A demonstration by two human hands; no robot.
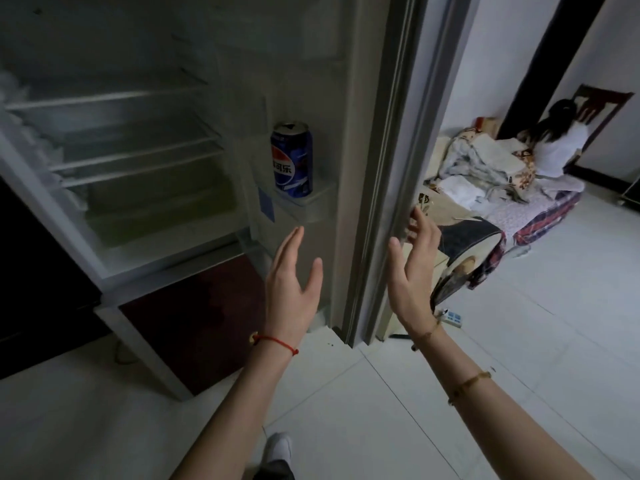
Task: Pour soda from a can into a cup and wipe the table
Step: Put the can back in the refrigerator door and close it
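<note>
A blue soda can point(292, 160) stands upright on a small shelf inside the open fridge door point(349, 133), its top tab looking opened. My left hand point(292, 289) is raised below the can with straight fingers, holding nothing. My right hand point(414, 271) is raised to the right of it, in front of the door's edge, fingers spread and empty. Both hands are apart from the can. No cup or cloth is in view.
The fridge interior point(131, 161) at left has bare wire shelves and frost. A dark red lower door point(194, 317) is below. To the right, a person sits on a low bed point(540, 209) piled with bedding. White tiled floor point(519, 341) lies below.
</note>
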